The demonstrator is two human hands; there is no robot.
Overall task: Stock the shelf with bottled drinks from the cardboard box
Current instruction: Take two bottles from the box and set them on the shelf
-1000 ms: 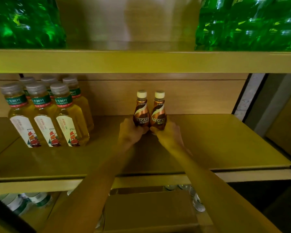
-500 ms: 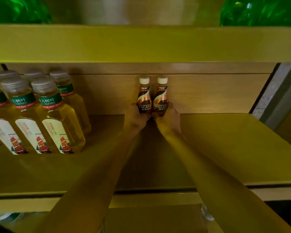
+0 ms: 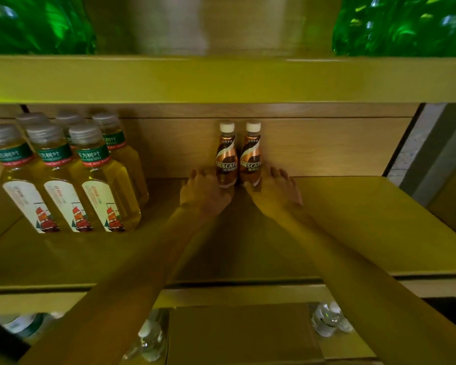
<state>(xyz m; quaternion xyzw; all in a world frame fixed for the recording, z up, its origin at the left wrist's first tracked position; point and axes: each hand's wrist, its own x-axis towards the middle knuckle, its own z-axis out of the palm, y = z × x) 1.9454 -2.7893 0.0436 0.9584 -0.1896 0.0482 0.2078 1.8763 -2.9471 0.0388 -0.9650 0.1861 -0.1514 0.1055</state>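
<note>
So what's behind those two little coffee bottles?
Directly behind the two coffee bottles is the shelf's wooden back panel; no other bottles show behind them. Whether they touch it can't be told. The hands, left hand and right hand, cover their bases.

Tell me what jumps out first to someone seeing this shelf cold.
Two small brown coffee bottles stand upright, side by side against the back wall of the middle shelf, with the left hand and right hand at their bases. To the left stands a cluster of yellow tea bottles; green bottles glow above.
</note>
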